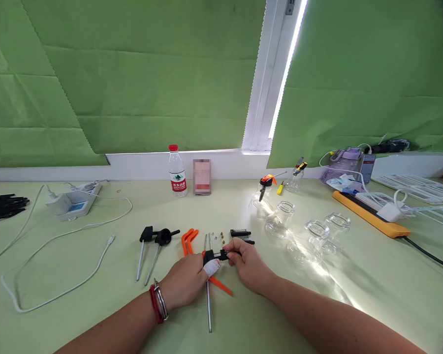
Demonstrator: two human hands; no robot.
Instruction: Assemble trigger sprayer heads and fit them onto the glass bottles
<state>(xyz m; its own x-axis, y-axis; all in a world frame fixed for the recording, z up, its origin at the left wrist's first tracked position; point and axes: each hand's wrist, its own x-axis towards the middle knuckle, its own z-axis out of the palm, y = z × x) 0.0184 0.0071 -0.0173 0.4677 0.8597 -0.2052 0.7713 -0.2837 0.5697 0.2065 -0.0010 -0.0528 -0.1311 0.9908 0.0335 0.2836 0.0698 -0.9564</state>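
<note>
My left hand [187, 276], with a white wrap on its thumb, is closed around a black plastic fitting [208, 256] that has a long metal rod [208, 309] pointing toward me. At the fitting's right end, my right hand [248, 264] pinches a black piece [223, 254]; a thin metal pin shows between the two. An orange lever [221, 286] sticks out below my left thumb. Just beyond my hands lie two orange bent levers [189, 239], a few tiny metal parts [222, 235] and black rods with springs [240, 233]. My fingertips partly hide the joint.
Two black fittings with metal rods [163, 237] lie left of my hands. Upturned glasses [280, 219] stand to the right; an orange-and-black assembly [267, 181] rests on one. A water bottle [177, 174], a white cable [84, 227] and an orange-edged power strip [371, 215] surround the work area.
</note>
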